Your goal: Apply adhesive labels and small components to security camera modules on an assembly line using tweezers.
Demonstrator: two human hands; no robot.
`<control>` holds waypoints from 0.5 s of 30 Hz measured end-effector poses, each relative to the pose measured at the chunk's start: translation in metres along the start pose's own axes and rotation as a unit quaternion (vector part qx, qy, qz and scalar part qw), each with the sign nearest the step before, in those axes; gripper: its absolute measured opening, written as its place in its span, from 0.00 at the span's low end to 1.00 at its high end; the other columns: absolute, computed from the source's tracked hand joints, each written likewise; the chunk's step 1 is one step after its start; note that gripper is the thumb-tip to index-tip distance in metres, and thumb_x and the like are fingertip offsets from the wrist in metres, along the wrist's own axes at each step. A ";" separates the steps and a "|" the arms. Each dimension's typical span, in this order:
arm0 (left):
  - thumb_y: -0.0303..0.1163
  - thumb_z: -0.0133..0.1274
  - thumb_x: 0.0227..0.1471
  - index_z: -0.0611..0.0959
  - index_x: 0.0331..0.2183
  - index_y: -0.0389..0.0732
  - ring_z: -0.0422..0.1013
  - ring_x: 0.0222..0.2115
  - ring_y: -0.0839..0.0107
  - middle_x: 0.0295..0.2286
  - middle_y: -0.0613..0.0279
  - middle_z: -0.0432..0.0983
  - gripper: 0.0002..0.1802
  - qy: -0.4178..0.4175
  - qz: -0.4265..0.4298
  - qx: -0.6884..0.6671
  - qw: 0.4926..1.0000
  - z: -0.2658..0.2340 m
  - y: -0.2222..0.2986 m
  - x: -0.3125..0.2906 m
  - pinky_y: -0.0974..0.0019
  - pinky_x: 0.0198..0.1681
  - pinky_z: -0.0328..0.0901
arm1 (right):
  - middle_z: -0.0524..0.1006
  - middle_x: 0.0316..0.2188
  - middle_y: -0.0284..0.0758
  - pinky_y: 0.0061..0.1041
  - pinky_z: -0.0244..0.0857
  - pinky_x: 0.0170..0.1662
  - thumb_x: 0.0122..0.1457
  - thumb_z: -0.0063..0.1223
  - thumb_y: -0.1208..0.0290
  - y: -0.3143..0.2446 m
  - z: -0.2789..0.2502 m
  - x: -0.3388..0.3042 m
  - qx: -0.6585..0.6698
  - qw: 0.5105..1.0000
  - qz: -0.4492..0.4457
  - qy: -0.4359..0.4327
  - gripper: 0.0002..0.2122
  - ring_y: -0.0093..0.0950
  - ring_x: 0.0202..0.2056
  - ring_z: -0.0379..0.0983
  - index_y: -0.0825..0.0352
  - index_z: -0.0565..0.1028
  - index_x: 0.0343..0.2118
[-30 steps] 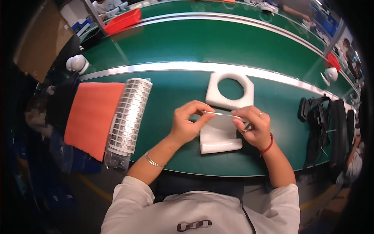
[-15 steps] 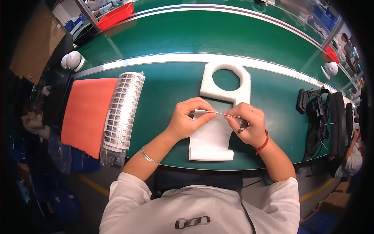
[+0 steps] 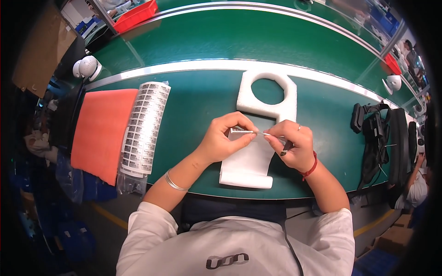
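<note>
A white paper strip hangs over the green table, its near end curled into a roll. My left hand is closed, pinching the strip's folded top edge, where a bit of dark print shows. Close beside it, my right hand is closed around a slim tool with a dark end. A thin metallic tip reaches from the right fingers toward the left fingertips. Whether it touches the strip is too small to tell. Just beyond the hands lies a white foam block with a round hole.
On the left lie a sheet of printed labels in clear plastic and an orange foam sheet. Black straps and devices sit at the right. White rounded devices stand by the far ledge. A red tray is beyond.
The strip's lower part has swung slightly left, and its top edge in my left hand has tilted so that print shows. My right hand stays nearly in place.
</note>
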State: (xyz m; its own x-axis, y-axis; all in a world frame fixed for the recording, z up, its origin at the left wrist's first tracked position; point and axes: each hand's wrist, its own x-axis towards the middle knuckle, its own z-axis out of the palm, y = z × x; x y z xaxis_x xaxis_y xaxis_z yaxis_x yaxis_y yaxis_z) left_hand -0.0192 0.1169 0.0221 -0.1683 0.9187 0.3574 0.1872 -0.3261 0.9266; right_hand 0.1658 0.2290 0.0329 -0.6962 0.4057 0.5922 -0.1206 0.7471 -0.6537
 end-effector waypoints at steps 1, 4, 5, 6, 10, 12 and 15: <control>0.21 0.61 0.46 0.84 0.32 0.38 0.73 0.31 0.79 0.30 0.65 0.78 0.07 0.008 -0.009 -0.014 1.000 0.001 0.001 0.000 0.77 0.33 0.66 | 0.78 0.23 0.35 0.21 0.64 0.24 0.49 0.62 0.81 -0.001 0.000 0.000 0.000 1.000 0.001 0.000 0.03 0.25 0.22 0.74 0.68 0.79 0.27; 0.22 0.63 0.45 0.84 0.32 0.38 0.74 0.32 0.78 0.31 0.64 0.79 0.08 0.015 -0.021 -0.013 1.000 0.000 0.002 0.000 0.76 0.34 0.68 | 0.78 0.23 0.35 0.21 0.64 0.24 0.49 0.62 0.81 -0.002 -0.001 0.000 -0.017 1.000 0.000 -0.002 0.03 0.26 0.22 0.74 0.69 0.78 0.27; 0.23 0.63 0.44 0.84 0.31 0.38 0.75 0.32 0.77 0.31 0.63 0.80 0.08 0.015 -0.025 0.001 1.000 -0.001 0.002 0.001 0.76 0.35 0.68 | 0.78 0.23 0.34 0.21 0.63 0.24 0.49 0.62 0.81 -0.002 -0.001 0.000 -0.015 1.000 0.005 -0.002 0.03 0.26 0.21 0.73 0.69 0.78 0.27; 0.23 0.63 0.44 0.84 0.31 0.38 0.75 0.32 0.77 0.31 0.63 0.80 0.08 0.014 -0.025 0.000 1.000 -0.001 0.003 0.001 0.76 0.35 0.68 | 0.78 0.23 0.34 0.20 0.62 0.23 0.49 0.62 0.81 -0.001 -0.001 -0.001 -0.013 1.000 0.011 -0.003 0.04 0.25 0.20 0.72 0.68 0.78 0.27; 0.23 0.63 0.45 0.84 0.30 0.36 0.74 0.30 0.78 0.29 0.63 0.80 0.06 0.003 -0.012 0.062 0.998 -0.003 0.006 0.001 0.76 0.33 0.67 | 0.74 0.19 0.33 0.21 0.57 0.18 0.48 0.63 0.79 0.001 0.003 0.001 0.018 1.000 -0.001 0.020 0.04 0.22 0.15 0.67 0.67 0.78 0.26; 0.22 0.63 0.45 0.84 0.29 0.36 0.74 0.29 0.78 0.28 0.63 0.80 0.05 0.001 -0.005 0.082 0.997 -0.003 0.007 0.000 0.76 0.32 0.67 | 0.75 0.20 0.33 0.20 0.55 0.17 0.48 0.64 0.77 0.001 0.002 0.000 0.022 1.000 0.006 0.000 0.05 0.20 0.14 0.63 0.67 0.78 0.27; 0.22 0.62 0.45 0.84 0.29 0.36 0.73 0.29 0.78 0.27 0.64 0.79 0.04 0.032 0.003 0.047 0.998 -0.004 0.006 0.001 0.76 0.31 0.66 | 0.75 0.20 0.32 0.18 0.51 0.16 0.49 0.65 0.75 -0.001 -0.001 0.002 0.033 0.998 0.052 0.009 0.05 0.18 0.13 0.60 0.68 0.79 0.27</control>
State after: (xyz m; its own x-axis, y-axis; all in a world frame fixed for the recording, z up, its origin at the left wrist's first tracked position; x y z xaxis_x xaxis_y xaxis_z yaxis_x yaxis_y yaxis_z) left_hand -0.0221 0.1147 0.0281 -0.2282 0.8997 0.3720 0.2772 -0.3063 0.9107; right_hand 0.1648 0.2297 0.0354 -0.6949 0.4892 0.5271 -0.0951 0.6640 -0.7417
